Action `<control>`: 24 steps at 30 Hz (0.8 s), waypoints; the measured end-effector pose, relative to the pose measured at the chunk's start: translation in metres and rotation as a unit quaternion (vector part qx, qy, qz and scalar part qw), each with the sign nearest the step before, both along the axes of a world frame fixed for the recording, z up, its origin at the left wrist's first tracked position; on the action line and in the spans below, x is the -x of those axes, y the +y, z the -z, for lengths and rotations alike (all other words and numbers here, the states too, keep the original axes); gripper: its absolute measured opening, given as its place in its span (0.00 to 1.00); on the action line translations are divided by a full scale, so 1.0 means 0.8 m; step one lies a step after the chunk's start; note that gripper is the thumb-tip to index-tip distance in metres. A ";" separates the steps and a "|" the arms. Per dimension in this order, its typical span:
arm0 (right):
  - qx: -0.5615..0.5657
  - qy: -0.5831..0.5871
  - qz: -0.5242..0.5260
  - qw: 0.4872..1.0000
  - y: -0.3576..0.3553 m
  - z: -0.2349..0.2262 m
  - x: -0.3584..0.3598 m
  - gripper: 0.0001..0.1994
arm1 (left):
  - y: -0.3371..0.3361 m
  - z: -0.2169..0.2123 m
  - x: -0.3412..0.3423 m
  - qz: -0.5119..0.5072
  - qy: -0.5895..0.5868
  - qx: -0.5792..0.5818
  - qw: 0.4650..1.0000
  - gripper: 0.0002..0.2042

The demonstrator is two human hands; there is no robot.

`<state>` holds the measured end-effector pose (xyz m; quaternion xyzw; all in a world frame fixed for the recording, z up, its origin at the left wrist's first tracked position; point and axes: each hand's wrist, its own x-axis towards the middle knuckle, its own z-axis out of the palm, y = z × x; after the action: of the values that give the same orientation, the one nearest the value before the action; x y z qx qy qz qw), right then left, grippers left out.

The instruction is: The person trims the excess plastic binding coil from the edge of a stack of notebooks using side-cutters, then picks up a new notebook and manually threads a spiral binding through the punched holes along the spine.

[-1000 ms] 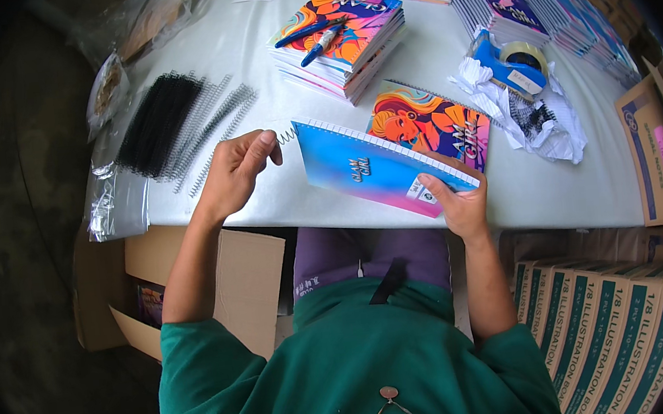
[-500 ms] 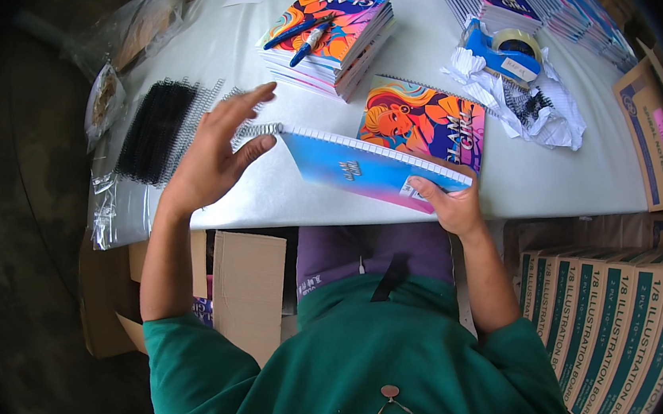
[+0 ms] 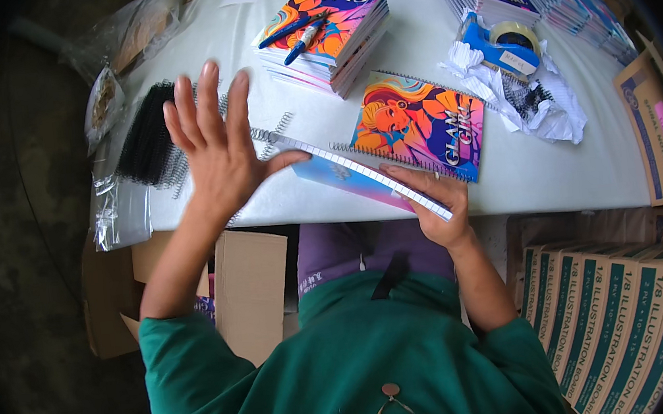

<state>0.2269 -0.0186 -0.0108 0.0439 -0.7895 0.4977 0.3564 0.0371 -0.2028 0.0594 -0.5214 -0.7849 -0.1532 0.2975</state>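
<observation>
The left hand (image 3: 222, 160) is splayed; the right hand (image 3: 453, 198) grips.

- Table (image 3: 560, 181): pale, softly glossy, broad.
- Floor (image 3: 25, 260): dark, mottled, left of the table.
- Light: bright on the table, dim over the floor.

Your tabletop (image 3: 569, 184) is brightly lit, while the floor (image 3: 32, 331) at left falls into dimness. Glare streaks the clear plastic (image 3: 122, 219); fisheye distortion curves your view toward black corners.
</observation>
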 end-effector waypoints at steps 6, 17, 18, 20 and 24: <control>-0.013 0.032 0.002 0.999 -0.009 0.006 -0.007 0.15 | -0.028 0.097 -0.007 0.123 0.157 -0.053 0.978 0.52; -0.036 0.040 0.024 0.998 -0.007 0.013 -0.015 0.17 | -0.031 0.083 -0.062 0.053 -0.089 -0.084 0.991 0.34; -0.021 0.047 0.040 0.998 -0.006 0.011 -0.009 0.18 | -0.023 0.076 -0.069 0.014 -0.139 -0.024 0.990 0.30; -0.032 0.043 0.053 0.997 -0.004 0.013 -0.012 0.18 | -0.035 0.107 -0.068 -0.048 -0.171 0.145 0.973 0.26; -0.010 0.029 0.042 0.999 -0.003 0.010 -0.011 0.17 | -0.063 0.128 0.035 -0.136 -0.032 0.248 0.959 0.22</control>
<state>0.2360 -0.0209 -0.0188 0.0289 -0.7849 0.4728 0.3995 0.0090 -0.2528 -0.0429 -0.4623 -0.8707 0.0715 0.1521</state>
